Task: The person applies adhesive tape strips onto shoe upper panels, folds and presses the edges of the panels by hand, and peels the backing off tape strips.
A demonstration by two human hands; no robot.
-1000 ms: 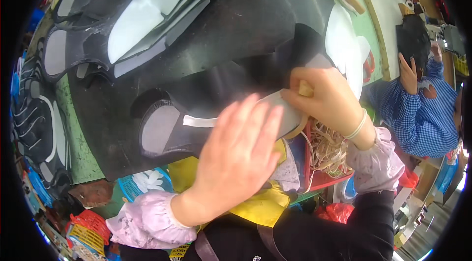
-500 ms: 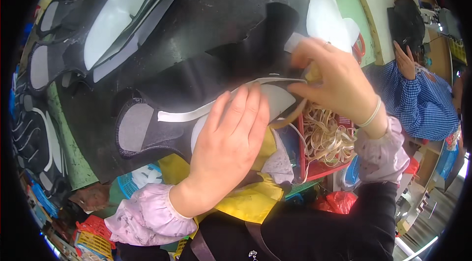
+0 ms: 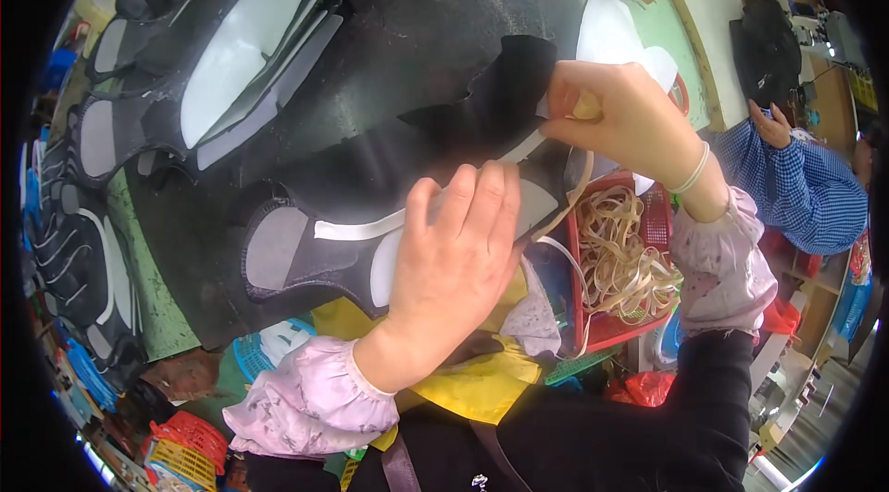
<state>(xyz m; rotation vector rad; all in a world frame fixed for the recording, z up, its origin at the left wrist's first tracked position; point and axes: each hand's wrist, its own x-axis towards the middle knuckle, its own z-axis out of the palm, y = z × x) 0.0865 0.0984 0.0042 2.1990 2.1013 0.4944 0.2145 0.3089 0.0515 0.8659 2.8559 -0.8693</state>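
Observation:
My left hand lies over a black shoe upper piece with grey and pale panels, its fingers stretched out and slightly spread. Along the upper edge of that piece runs a narrow white strip, passing beneath my left fingers. Beyond them, the thumb and fingers of my right hand pinch the strip's far end, which rises at a slant. Something small and yellowish shows inside the right hand; its kind is unclear. A tan strip hangs below the right hand.
A red basket of tangled tan strips stands at right. Stacked pale and black cut pieces lie at upper left on the dark work surface. White pieces lie at upper right. Beyond, another person in a blue checked sleeve sits.
My right hand has moved up and away from the piece, its pinch tighter, and the strip's end now lifts. My left hand stays on the piece. The whole view has shifted slightly.

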